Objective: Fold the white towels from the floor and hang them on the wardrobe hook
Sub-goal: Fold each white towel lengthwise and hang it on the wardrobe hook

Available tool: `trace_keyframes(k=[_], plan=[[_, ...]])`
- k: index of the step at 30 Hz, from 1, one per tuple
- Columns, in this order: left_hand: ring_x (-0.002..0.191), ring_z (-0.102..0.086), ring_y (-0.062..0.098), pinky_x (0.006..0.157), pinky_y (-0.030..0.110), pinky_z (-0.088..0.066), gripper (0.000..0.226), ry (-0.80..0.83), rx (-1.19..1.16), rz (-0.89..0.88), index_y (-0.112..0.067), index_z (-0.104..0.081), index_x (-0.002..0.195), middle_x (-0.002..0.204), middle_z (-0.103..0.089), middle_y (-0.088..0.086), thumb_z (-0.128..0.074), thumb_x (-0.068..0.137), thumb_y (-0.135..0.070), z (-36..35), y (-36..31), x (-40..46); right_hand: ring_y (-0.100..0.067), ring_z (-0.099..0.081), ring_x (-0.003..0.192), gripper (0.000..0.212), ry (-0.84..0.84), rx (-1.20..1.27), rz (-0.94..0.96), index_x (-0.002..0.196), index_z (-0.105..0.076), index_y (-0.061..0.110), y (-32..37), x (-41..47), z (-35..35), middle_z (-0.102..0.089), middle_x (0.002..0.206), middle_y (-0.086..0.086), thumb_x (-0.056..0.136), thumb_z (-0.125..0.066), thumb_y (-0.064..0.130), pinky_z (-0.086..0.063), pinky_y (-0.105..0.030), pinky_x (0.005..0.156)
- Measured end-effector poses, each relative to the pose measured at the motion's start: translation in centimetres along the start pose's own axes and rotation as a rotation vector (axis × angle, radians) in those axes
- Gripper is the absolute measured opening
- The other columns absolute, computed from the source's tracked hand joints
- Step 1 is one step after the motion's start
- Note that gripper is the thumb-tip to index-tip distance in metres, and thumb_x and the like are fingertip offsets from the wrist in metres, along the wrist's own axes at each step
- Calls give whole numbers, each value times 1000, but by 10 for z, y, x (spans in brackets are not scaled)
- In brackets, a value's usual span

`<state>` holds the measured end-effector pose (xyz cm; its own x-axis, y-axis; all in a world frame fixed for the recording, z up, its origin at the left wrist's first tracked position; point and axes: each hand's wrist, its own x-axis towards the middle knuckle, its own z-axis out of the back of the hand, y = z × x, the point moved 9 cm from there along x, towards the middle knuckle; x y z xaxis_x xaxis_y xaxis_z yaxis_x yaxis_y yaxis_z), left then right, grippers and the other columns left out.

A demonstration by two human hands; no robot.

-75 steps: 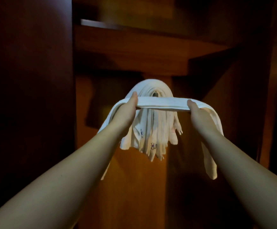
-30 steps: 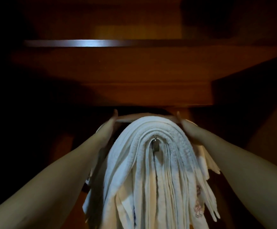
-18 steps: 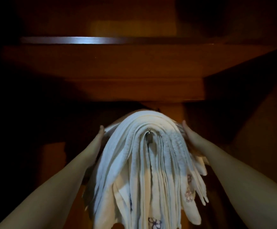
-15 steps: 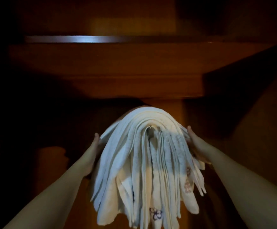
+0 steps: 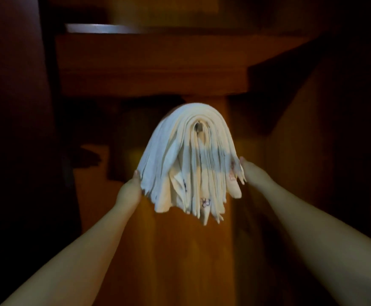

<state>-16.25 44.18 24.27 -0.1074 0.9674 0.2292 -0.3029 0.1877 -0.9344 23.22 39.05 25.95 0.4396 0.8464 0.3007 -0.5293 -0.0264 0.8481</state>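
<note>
Several folded white towels (image 5: 189, 160) hang in a thick bundle over a small metal hook (image 5: 199, 127) on the wooden wardrobe panel. Some carry small embroidered motifs near their lower ends. My left hand (image 5: 130, 191) touches the lower left side of the bundle, thumb up against the cloth. My right hand (image 5: 249, 172) lies against the lower right side, its fingers hidden behind the towel edges. How far either hand's fingers curl on the cloth is hidden.
A wooden shelf (image 5: 153, 60) juts out above the hook. A dark wardrobe wall (image 5: 14, 129) stands close on the left, and a dark panel (image 5: 346, 140) closes in on the right. The lighting is dim.
The towel I held stretched between both hands now lies over the hook on top of the bundle. My hands have slid down its sides to the lower ends, and the view has pulled back.
</note>
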Motion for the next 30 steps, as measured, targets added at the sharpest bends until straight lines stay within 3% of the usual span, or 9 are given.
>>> trace_keyframes(k=[2,4,10,13,19,21,23,25,30], plan=[[133,-49,34,96,38,-39,66,26,47,-3,-16,-51,146,146,-53,15,-25,105,-60,1,12,-27,-18,-59,105,62,16,-72,-15,138,-57,22,-10,-41,-6,-62,129,-1,102,-28,64,-42,-36,87],[135,-48,34,103,41,-39,62,89,72,-12,-14,-49,147,149,-51,15,-32,105,-57,-3,24,-55,-24,-58,122,54,49,-157,-12,140,-56,21,-18,-82,-16,-59,140,-5,104,-34,56,-43,-37,93],[138,-46,31,106,42,-37,65,372,270,-42,-19,-48,148,152,-49,9,-38,102,-62,-37,68,-151,-24,-51,133,55,217,-347,-2,142,-56,21,-43,-218,-45,-55,148,-5,105,-34,55,-39,-36,101],[138,-47,27,99,38,-39,70,545,425,-56,-23,-44,150,152,-49,4,-35,98,-70,-66,100,-202,-22,-52,133,59,337,-449,-50,144,-54,20,-87,-283,-57,-54,147,-4,104,-35,59,-38,-32,95],[134,-49,24,94,27,-33,71,806,481,-119,-16,-45,150,151,-50,6,-37,100,-65,-143,172,-299,-21,-40,144,67,397,-553,-242,153,-41,25,-219,-393,-37,-40,159,0,100,-38,66,-33,-40,114],[124,-53,16,87,23,-38,67,905,504,-125,-17,-49,147,141,-56,-1,-37,100,-63,-177,198,-334,-22,-43,142,65,422,-547,-346,150,-45,26,-266,-425,-26,-44,156,0,99,-40,65,-35,-40,113],[110,-55,6,75,17,-37,58,1028,499,-123,-21,-55,139,118,-58,-17,-39,100,-62,-216,219,-371,-23,-50,135,58,432,-517,-439,142,-53,27,-311,-455,-13,-54,144,1,98,-42,64,-40,-36,106],[100,-58,1,74,17,-40,52,1132,503,-130,-24,-59,132,102,-58,-23,-40,101,-61,-257,234,-406,-24,-54,128,54,422,-512,-511,138,-56,25,-354,-486,5,-57,137,1,99,-43,60,-41,-31,97],[126,-54,17,88,29,-40,54,1310,623,-167,-26,-53,143,139,-58,-3,-42,101,-58,-374,265,-496,-25,-52,133,56,374,-554,-714,146,-50,28,-460,-554,71,-53,149,-2,99,-46,58,-42,-39,106]])
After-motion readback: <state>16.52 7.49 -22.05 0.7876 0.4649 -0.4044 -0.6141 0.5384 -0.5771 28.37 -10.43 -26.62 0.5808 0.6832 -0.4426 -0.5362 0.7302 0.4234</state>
